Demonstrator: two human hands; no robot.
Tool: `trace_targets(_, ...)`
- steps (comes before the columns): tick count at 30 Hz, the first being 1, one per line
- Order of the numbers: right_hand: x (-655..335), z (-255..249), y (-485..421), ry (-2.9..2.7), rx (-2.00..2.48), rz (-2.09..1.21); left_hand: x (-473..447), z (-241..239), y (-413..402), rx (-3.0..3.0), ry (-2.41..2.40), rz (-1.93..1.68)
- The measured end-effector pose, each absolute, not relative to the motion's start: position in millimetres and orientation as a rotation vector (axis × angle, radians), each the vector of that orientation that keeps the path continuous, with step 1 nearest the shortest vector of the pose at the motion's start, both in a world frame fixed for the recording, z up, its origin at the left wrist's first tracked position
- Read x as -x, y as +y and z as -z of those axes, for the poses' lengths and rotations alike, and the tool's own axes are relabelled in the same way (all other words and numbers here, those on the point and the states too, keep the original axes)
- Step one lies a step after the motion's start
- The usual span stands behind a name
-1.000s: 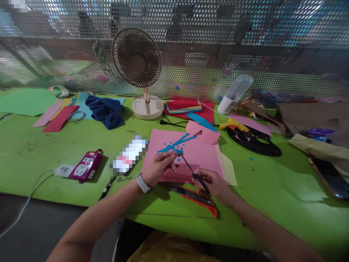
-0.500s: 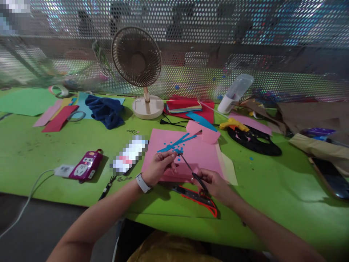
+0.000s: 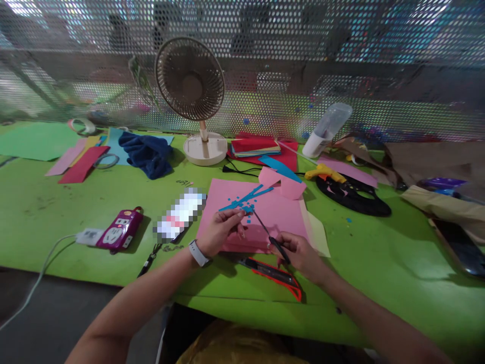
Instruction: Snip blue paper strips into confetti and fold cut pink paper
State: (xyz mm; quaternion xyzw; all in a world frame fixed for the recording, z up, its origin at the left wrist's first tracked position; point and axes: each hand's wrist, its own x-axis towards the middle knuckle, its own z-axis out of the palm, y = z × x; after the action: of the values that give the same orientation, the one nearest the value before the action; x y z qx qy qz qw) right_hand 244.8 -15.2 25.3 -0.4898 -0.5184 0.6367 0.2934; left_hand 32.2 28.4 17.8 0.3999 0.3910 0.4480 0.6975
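Scissors [image 3: 279, 248], one pair, over the pink sheet [image 3: 286, 220], blades pointing toward the loose blue squares [image 3: 246, 207]. Right hand [image 3: 297, 254] grasps the scissors by the handles. Left hand [image 3: 224, 226] brings thumb and finger together beside the squares; cannot tell whether a piece is between them.

Against half a second ago: scissor tips sit slightly farther from the left fingertips; right fingers drawn in, baring more of the cutter [image 3: 271, 271].

Counts: two blue strips [image 3: 246, 197] in a narrow V on the sheet; squares too small to count; one cutter, near the front edge of the bench [image 3: 151, 192]; one fan [image 3: 189, 81]; one yellow glue gun [image 3: 326, 173]; one purple power strip [image 3: 120, 231].
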Motion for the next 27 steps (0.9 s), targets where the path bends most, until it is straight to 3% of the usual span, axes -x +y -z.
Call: trace_targets(27,-241.1,-33.7,-17.8,-1.382,1.376,-1.702,-33.0,-16.8,27.0,-0.872,0.846,-1.005)
